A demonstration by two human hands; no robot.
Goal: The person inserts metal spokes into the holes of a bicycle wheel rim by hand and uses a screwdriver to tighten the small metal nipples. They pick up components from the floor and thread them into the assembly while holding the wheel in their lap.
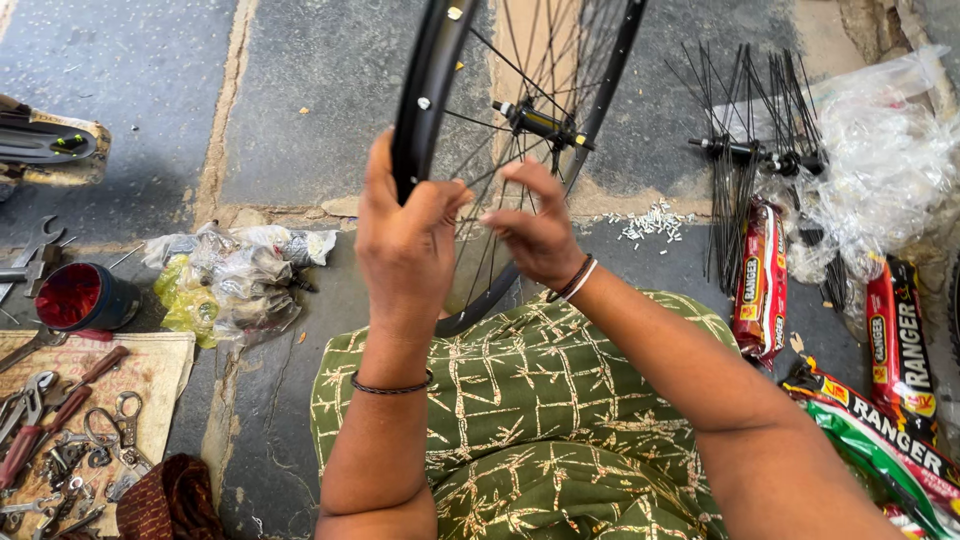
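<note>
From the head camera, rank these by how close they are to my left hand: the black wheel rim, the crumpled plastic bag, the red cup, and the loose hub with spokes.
1. Black wheel rim: gripped by the left hand.
2. Crumpled plastic bag: on the floor, just left of it.
3. Red cup: further left, beside the tool cloth.
4. Loose hub with spokes: far right, beyond the right hand.

Your wheel rim (pixel 418 100): top cut off by far edge; lower arc hidden behind your left hand (pixel 405 245).

Both forearms rose from the lap; the left hand (pixel 405 245) curled shut with its back to the camera, the right hand (pixel 535 232) pinched fingertips together
</note>
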